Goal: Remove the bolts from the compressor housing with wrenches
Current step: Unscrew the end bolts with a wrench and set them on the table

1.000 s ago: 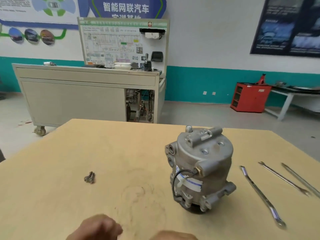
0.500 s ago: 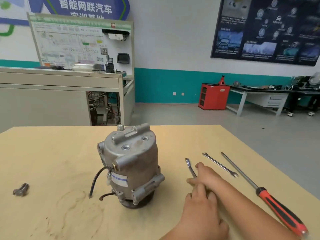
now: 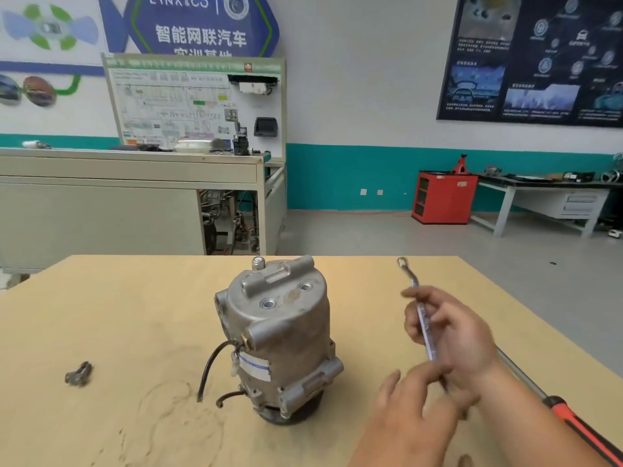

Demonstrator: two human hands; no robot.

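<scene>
The grey metal compressor housing [image 3: 279, 335] stands upright in the middle of the wooden table [image 3: 128, 298], with black wires hanging off its left side. Its top shows two round recessed holes and a small silver cap [image 3: 258, 263] at the far edge. To the right of it, my right hand [image 3: 451, 332] grips a slim wrench [image 3: 413, 286] lifted off the table, its ring end pointing up and away. My left hand [image 3: 411, 399] sits just below and pinches the wrench's lower end; this part is blurred.
A long screwdriver with a red handle [image 3: 580, 426] lies along the table's right edge, partly under my right forearm. A small metal piece [image 3: 79, 374] lies on the left of the table. Beyond the table stand a grey training bench [image 3: 128, 197] and a red cabinet [image 3: 443, 197].
My right hand has picked the wrench up from the table and raised it. My left hand has come in to hold its lower end. The view has shifted, putting the compressor nearer the centre.
</scene>
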